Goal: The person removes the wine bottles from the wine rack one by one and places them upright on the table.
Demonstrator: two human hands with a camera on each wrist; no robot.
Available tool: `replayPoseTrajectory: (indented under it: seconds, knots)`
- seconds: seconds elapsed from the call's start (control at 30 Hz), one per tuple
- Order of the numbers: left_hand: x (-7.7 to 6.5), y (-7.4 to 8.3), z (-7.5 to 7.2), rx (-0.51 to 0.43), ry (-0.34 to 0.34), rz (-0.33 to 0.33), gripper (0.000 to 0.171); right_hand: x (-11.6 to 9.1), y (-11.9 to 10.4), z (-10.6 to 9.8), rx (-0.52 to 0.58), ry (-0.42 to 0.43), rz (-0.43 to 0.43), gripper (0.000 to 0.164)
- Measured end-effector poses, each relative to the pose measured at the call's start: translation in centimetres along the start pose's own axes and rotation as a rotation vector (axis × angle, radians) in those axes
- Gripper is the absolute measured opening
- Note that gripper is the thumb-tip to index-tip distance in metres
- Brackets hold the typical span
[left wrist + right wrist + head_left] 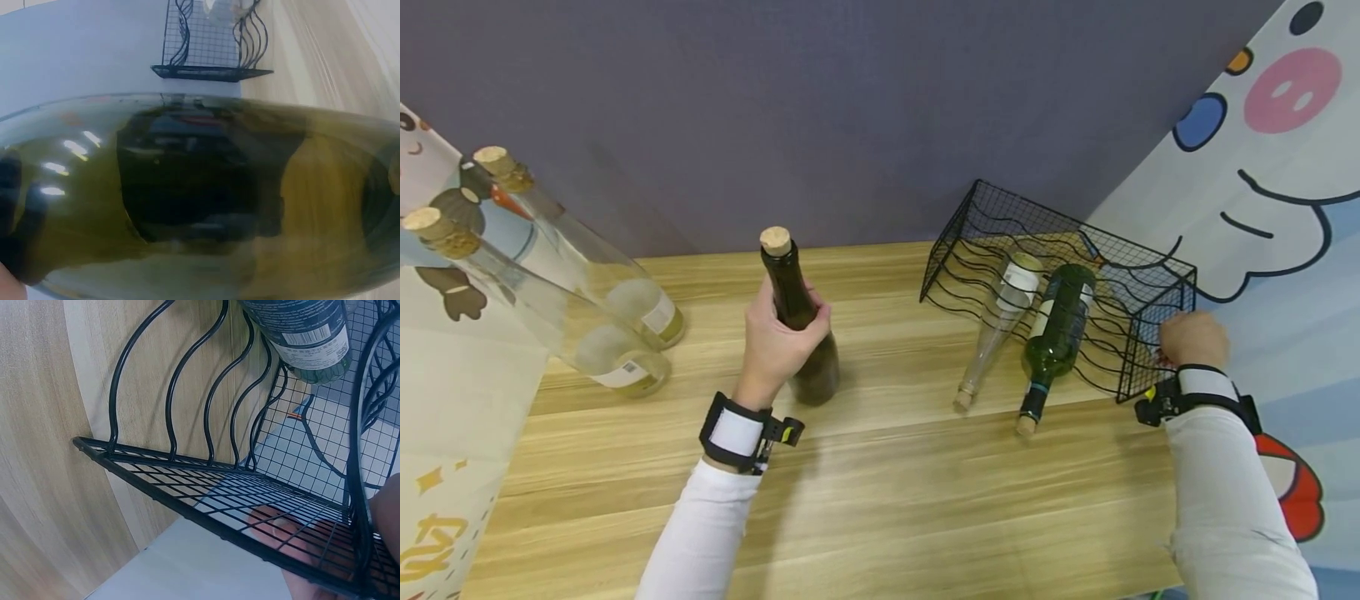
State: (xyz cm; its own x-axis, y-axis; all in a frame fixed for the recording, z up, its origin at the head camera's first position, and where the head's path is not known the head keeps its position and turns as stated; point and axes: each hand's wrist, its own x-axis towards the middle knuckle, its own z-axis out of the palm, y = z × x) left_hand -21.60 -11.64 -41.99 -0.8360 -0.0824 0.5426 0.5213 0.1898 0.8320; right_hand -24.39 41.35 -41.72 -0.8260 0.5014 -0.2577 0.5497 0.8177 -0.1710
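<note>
In the head view my left hand grips a dark corked wine bottle around its shoulder, cork upward; whether its base touches the table cannot be told. That bottle fills much of the left wrist view. At the right, my right hand holds the end panel of a black wire wine rack. Its fingers show behind the mesh in the right wrist view. Two bottles lie in the rack with corks toward me: a clear bottle and a green bottle to its right.
Two clear corked bottles stand at the left of the wooden table. A grey panel rises behind the table. Cartoon-printed sheets hang at both sides, the right one close behind the rack.
</note>
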Motion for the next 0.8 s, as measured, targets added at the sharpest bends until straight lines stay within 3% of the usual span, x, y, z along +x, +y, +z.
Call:
replayPoseTrajectory:
  seconds: [0.3, 0.57, 0.8]
  knots:
    - [0.0, 0.15, 0.22, 0.018, 0.036, -0.029, 0.029, -0.27, -0.11, 0.11, 0.031, 0.006, -0.004, 0.059]
    - [-0.17, 0.28, 0.0, 0.03, 0.053, -0.027, 0.026, -0.08, -0.2, 0.34, -0.013, 0.021, 0.009, 0.053]
    - [-0.26, 0.45, -0.28, 0.035, 0.064, -0.029, 0.025, 0.19, 0.04, 0.3, 0.022, 0.014, 0.032, 0.053]
